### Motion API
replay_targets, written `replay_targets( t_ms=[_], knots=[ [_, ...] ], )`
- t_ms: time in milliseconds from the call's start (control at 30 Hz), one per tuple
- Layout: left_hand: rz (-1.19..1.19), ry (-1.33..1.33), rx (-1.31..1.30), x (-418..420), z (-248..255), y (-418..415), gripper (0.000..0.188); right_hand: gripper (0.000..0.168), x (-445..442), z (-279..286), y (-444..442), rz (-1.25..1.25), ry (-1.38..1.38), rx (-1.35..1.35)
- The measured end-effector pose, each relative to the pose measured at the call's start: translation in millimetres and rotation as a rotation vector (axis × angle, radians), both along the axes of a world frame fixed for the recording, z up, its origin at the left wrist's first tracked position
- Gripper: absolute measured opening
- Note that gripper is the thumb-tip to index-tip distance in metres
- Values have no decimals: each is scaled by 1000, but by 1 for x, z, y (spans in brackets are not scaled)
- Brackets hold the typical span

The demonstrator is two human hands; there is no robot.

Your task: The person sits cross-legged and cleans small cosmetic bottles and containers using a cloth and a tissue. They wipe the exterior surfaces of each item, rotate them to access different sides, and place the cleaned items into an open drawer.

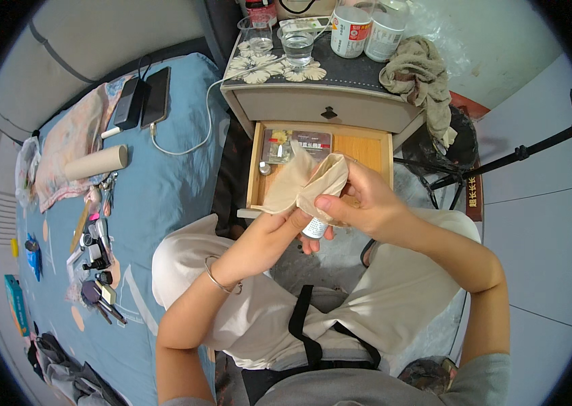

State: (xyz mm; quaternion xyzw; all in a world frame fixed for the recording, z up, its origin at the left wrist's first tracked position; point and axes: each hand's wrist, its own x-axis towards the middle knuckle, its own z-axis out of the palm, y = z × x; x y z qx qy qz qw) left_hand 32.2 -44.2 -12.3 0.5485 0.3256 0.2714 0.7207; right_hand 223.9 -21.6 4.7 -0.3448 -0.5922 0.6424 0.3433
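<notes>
My left hand, with a metal bangle on its wrist, holds a small cylindrical container bearing printed writing. Its upper part is hidden under a thin beige cloth or tissue. My right hand pinches the folded part of that cloth against the container, thumb in front. Both hands are above my lap, at the front of an open wooden drawer. Inside the drawer lie a flat box with a printed lid and a small bottle with a pale cap.
On the nightstand stand a plastic cup of clear liquid, white tubs and a crumpled towel. The bed at left holds a phone, power bank and several cosmetics. A tripod leg extends at right.
</notes>
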Motion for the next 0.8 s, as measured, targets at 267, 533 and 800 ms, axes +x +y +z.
replay_targets(
  t_ms=[267,533,800],
  knots=[
    [41,145,89,9,0,-8,27,40,-4,-7,3,-186,-285,366],
    [243,450,528,10,4,-8,34,32,-4,3,4,-172,-480,342],
    [130,321,429,8,3,-9,32,23,-9,-5,1,-113,-223,252]
  ],
)
